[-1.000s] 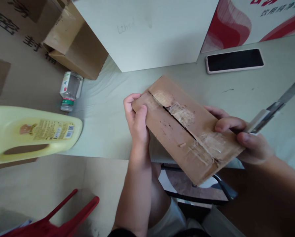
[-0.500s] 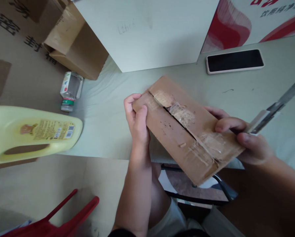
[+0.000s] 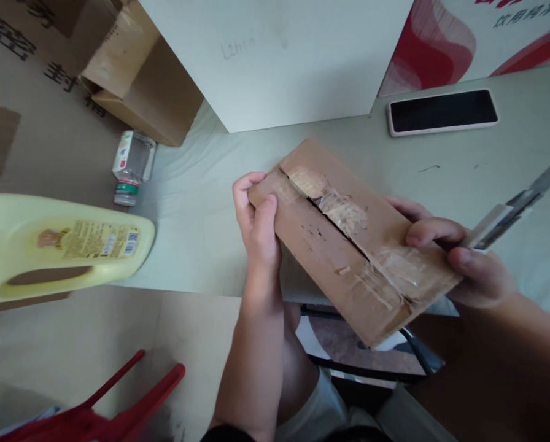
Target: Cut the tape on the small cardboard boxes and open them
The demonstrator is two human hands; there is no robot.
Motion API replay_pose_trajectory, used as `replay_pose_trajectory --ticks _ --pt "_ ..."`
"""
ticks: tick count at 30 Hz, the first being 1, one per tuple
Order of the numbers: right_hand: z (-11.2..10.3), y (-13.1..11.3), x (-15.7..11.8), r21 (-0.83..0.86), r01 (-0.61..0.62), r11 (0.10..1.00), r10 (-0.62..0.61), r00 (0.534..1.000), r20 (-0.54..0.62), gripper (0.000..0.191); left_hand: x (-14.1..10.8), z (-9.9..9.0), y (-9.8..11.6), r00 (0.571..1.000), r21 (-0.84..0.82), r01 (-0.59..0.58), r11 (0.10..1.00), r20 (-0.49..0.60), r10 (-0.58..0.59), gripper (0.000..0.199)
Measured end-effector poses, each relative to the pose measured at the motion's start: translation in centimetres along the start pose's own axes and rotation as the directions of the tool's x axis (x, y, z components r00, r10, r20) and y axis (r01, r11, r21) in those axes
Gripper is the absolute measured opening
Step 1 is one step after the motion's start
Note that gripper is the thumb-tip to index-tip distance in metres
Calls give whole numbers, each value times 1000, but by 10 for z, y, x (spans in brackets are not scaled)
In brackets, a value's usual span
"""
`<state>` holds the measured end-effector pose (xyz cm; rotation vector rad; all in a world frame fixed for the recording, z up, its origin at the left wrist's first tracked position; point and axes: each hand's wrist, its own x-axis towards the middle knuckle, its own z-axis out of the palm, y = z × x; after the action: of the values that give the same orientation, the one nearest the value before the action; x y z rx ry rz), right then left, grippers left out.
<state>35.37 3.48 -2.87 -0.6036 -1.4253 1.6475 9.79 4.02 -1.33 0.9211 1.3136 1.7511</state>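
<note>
A small brown cardboard box [image 3: 348, 245] is held tilted in front of me, partly over the table's front edge. Torn clear tape and a dark slit run along its middle seam. My left hand [image 3: 259, 224] grips the far left corner, thumb on top. At the right end my right hand [image 3: 480, 270] is closed on the box's edge, and the same hand holds a utility knife [image 3: 505, 218] with its blade extended, pointing up and right, away from the box. A small cardboard scrap [image 3: 344, 270] lies on the box top. The fingers underneath are partly hidden.
Behind the box stands a white carton [image 3: 284, 67]. A phone [image 3: 443, 112] lies on the cloth-covered table [image 3: 196, 245] at right. On the left are a plastic bottle [image 3: 134, 166], a yellow jug [image 3: 113, 239] and cardboard boxes [image 3: 141, 92]. A red chair [image 3: 118, 417] is below.
The view has shifted very slightly; the box, both hands and the knife appear a little further right. Both grips look the same.
</note>
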Motion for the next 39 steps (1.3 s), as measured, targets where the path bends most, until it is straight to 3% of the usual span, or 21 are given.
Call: replay_pose_trajectory --ticks 39 --pt "7 -4 5 17 27 999 -27 999 -18 24 -1 2 0 1000 3 -12 1000 -7 12 55"
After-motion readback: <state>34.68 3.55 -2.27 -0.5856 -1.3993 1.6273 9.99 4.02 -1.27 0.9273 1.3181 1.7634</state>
